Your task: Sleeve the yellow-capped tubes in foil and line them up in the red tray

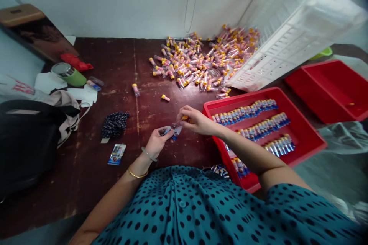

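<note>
My left hand [156, 141] is closed around a small clear tube with a blue printed label [172, 131], held just above the dark wooden table [120, 69]. My right hand [195, 120] pinches the tube's far end, where a bit of yellow cap [184, 117] shows between the fingers. Both hands meet over the table's near middle, left of a red tray [304, 132] that holds rows of labelled tubes [258, 126].
A heap of yellow-capped tubes [201, 61] lies at the back beside a tipped white crate [290, 30]. A second red tray [330, 88] stands at right. Loose tubes [135, 90], a blue label [117, 154], a dark cloth [115, 123], a green can [69, 74] and bags [31, 130] lie at left.
</note>
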A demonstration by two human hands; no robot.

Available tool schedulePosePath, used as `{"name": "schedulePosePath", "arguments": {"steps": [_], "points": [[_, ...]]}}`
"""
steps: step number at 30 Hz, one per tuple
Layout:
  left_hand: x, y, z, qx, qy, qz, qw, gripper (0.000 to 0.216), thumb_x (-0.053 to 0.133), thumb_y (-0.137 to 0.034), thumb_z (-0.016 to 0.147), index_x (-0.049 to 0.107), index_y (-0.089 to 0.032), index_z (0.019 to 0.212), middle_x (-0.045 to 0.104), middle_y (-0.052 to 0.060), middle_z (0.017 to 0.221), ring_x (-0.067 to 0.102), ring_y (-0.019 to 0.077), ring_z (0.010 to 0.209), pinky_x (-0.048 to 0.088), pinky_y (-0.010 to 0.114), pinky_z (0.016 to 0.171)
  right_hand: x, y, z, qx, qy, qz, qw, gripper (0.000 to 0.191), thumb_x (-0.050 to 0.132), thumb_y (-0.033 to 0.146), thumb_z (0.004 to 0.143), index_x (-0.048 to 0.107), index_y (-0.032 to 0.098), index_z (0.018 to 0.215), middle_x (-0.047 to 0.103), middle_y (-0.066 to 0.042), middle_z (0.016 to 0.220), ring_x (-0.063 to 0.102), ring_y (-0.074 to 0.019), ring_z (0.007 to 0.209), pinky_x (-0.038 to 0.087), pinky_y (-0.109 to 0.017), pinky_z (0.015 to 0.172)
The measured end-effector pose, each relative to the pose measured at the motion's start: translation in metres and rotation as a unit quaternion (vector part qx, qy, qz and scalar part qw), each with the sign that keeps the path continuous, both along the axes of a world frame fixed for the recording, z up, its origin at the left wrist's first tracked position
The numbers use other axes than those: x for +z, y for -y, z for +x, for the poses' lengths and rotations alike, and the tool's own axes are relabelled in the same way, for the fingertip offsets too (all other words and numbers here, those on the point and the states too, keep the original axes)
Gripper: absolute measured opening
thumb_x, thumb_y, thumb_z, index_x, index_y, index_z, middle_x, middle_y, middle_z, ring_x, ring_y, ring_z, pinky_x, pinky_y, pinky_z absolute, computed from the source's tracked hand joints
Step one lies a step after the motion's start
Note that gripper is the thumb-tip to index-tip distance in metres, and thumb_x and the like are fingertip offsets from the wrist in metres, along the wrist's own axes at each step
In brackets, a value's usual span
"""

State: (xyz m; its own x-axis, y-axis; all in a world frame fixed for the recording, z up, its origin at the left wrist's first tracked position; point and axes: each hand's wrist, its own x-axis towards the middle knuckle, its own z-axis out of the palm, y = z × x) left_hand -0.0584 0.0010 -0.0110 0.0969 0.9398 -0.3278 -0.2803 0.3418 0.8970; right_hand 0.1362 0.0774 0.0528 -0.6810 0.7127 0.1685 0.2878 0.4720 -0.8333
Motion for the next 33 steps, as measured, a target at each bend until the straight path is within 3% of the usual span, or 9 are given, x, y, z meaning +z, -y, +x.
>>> {"name": "schedulePosePath", "arguments": {"steps": [2, 4, 6, 9, 18, 22, 25, 29, 33], "points": [[-0.003, -0.001, 0.002, 0.009, -0.021, 0.020, 1.000, 0.023, 0.080, -0.035, 0.070, 0.070, -0.015, 0.066, 0.064, -0.001, 0.064, 0.054, 0.0108, 0.060, 0.044, 0.022, 0.057, 0.002, -0.003, 0.013, -0.066, -0.054, -0.081, 0.993, 0.016, 0.058, 0.028, 0.090, 0.065, 0.019, 0.102, 0.059, -0.002, 0.091, 0.056, -0.0121, 0.076, 0.050, -0.026, 0.073], [-0.005, -0.002, 0.003, 0.010, -0.040, 0.041, 0.998, 0.022, 0.081, -0.033, 0.068, 0.069, -0.016, 0.062, 0.063, -0.001, 0.062, 0.054, 0.0111, 0.061, 0.043, 0.023, 0.061, 0.003, -0.006, 0.025, -0.116, -0.111, -0.186, 0.969, 0.023, 0.061, 0.033, 0.089, 0.063, 0.020, 0.108, 0.058, 0.002, 0.079, 0.047, -0.0073, 0.056, 0.043, -0.020, 0.052], [-0.005, -0.004, 0.004, 0.002, -0.048, 0.053, 0.997, 0.021, 0.083, -0.030, 0.065, 0.069, -0.016, 0.060, 0.063, -0.002, 0.060, 0.054, 0.0118, 0.062, 0.042, 0.025, 0.064, 0.004, -0.007, 0.034, -0.126, -0.148, -0.263, 0.945, 0.026, 0.066, 0.036, 0.086, 0.062, 0.021, 0.106, 0.054, 0.005, 0.071, 0.039, -0.0048, 0.048, 0.032, -0.018, 0.041], [-0.003, -0.006, 0.007, -0.013, -0.039, 0.050, 0.998, 0.020, 0.085, -0.028, 0.061, 0.069, -0.016, 0.061, 0.062, -0.002, 0.061, 0.053, 0.0124, 0.062, 0.041, 0.026, 0.064, 0.004, -0.007, 0.042, -0.110, -0.166, -0.302, 0.932, 0.026, 0.068, 0.038, 0.086, 0.065, 0.021, 0.105, 0.051, 0.005, 0.067, 0.039, -0.0042, 0.047, 0.029, -0.017, 0.039], [0.008, -0.007, 0.018, -0.051, -0.056, 0.060, 0.995, 0.019, 0.086, -0.025, 0.060, 0.068, -0.016, 0.063, 0.062, -0.002, 0.064, 0.053, 0.0121, 0.062, 0.042, 0.026, 0.065, 0.005, -0.002, 0.038, -0.077, -0.148, -0.300, 0.939, 0.029, 0.066, 0.036, 0.087, 0.066, 0.018, 0.109, 0.059, 0.002, 0.075, 0.042, -0.0046, 0.052, 0.033, -0.018, 0.046], [0.006, -0.006, 0.027, -0.067, -0.055, 0.044, 0.995, 0.020, 0.084, -0.032, 0.065, 0.072, -0.016, 0.070, 0.066, 0.000, 0.069, 0.057, 0.0140, 0.067, 0.046, 0.027, 0.069, 0.002, 0.008, 0.035, -0.135, -0.127, -0.171, 0.968, 0.028, 0.070, 0.033, 0.083, 0.062, 0.018, 0.106, 0.061, 0.001, 0.083, 0.049, -0.0070, 0.064, 0.041, -0.021, 0.060], [0.000, -0.004, 0.037, -0.069, -0.049, 0.017, 0.996, 0.026, 0.082, -0.037, 0.068, 0.076, -0.014, 0.081, 0.071, 0.003, 0.078, 0.061, 0.0158, 0.074, 0.048, 0.029, 0.076, -0.007, 0.020, 0.036, -0.189, -0.098, -0.101, 0.972, 0.023, 0.072, 0.034, 0.081, 0.060, 0.019, 0.094, 0.060, 0.002, 0.077, 0.048, -0.0082, 0.063, 0.040, -0.022, 0.060], [-0.002, 0.001, 0.050, -0.075, 0.021, -0.051, 0.996, 0.035, 0.083, -0.038, 0.068, 0.075, -0.013, 0.091, 0.073, 0.005, 0.085, 0.065, 0.0172, 0.078, 0.050, 0.031, 0.081, -0.021, 0.036, 0.042, -0.231, -0.132, -0.173, 0.948, 0.025, 0.069, 0.040, 0.083, 0.060, 0.017, 0.082, 0.062, 0.001, 0.074, 0.051, -0.0091, 0.060, 0.041, -0.022, 0.057], [0.008, 0.004, 0.056, -0.124, 0.112, -0.131, 0.977, 0.037, 0.088, -0.035, 0.062, 0.074, -0.013, 0.089, 0.073, 0.004, 0.083, 0.067, 0.0169, 0.075, 0.052, 0.030, 0.077, -0.025, 0.053, 0.050, -0.276, -0.171, -0.218, 0.920, 0.025, 0.070, 0.040, 0.081, 0.061, 0.017, 0.082, 0.065, 0.001, 0.073, 0.056, -0.0108, 0.062, 0.045, -0.022, 0.058]]}}
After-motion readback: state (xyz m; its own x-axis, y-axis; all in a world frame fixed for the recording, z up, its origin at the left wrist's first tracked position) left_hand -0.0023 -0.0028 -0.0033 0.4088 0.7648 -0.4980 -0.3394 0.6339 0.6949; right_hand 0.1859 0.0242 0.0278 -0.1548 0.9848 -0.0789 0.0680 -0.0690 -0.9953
